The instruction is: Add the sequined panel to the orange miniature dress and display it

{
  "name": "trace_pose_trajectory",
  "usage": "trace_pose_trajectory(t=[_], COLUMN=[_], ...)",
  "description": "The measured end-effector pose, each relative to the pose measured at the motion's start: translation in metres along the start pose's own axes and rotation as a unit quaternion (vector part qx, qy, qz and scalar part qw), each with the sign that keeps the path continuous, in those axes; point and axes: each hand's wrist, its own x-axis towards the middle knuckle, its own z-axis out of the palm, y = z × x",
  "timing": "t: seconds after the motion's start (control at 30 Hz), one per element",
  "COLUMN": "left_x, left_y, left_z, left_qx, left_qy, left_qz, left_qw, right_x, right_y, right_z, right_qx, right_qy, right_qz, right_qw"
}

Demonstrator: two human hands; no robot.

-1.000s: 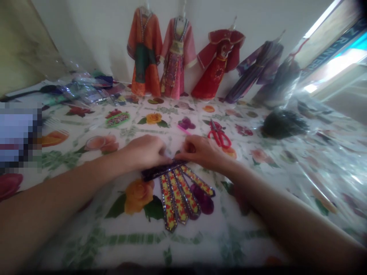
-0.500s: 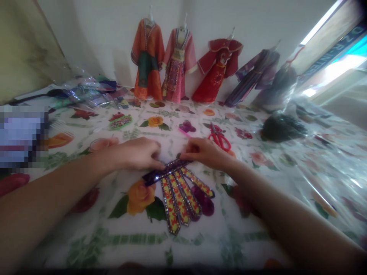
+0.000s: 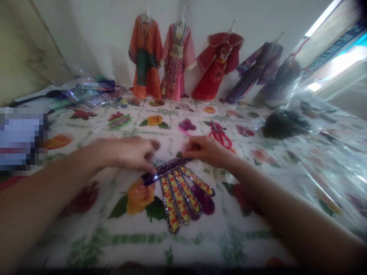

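Observation:
A dark purple band (image 3: 169, 166) trimmed with shiny beads lies slantwise on the flowered tablecloth. Several yellow and red strips (image 3: 177, 198) with pointed ends fan out from it toward me. My left hand (image 3: 133, 154) is at the band's left part, with thumb and fingers curled and the thumb tip on the band's upper edge. At the band's right end, my right hand (image 3: 202, 149) pinches it between thumb and bent fingers.
Red-handled scissors (image 3: 220, 137) and a pink stick (image 3: 184, 131) lie beyond my right hand. A green-edged beaded piece (image 3: 119, 122) is behind my left. Small robes (image 3: 146, 57) stand along the wall. Plastic-wrapped items (image 3: 88, 91) lie back left; clear plastic (image 3: 323, 160) covers the right.
My left hand has slid a little to the left along the band, showing more of it. My right hand stays at the right end. The view has shifted slightly.

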Motion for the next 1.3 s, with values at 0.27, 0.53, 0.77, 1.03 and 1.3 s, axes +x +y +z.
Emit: trace_pose_trajectory(t=[0.27, 0.53, 0.77, 1.03, 1.3], left_x=[-0.004, 0.012, 0.018, 0.011, 0.001], left_y=[-0.002, 0.020, 0.028, 0.032, 0.036], left_z=[-0.007, 0.021, 0.039, 0.031, 0.017], left_qx=[-0.054, -0.090, -0.035, -0.114, -0.178], left_qy=[0.026, 0.168, 0.200, 0.200, 0.254], left_qz=[0.014, 0.019, 0.056, 0.035, 0.028], left_qw=[0.998, 0.982, 0.978, 0.972, 0.950], right_x=[-0.015, -0.038, -0.035, -0.034, -0.029], right_y=[-0.002, -0.027, -0.022, -0.020, -0.028], right_z=[-0.013, -0.017, 0.000, 0.004, 0.004], right_qx=[0.036, 0.007, 0.062, 0.178, 0.409], right_qy=[-0.026, -0.133, -0.133, -0.123, -0.147], right_qz=[-0.057, -0.040, -0.012, -0.005, 0.109], right_qw=[0.997, 0.990, 0.989, 0.976, 0.894])
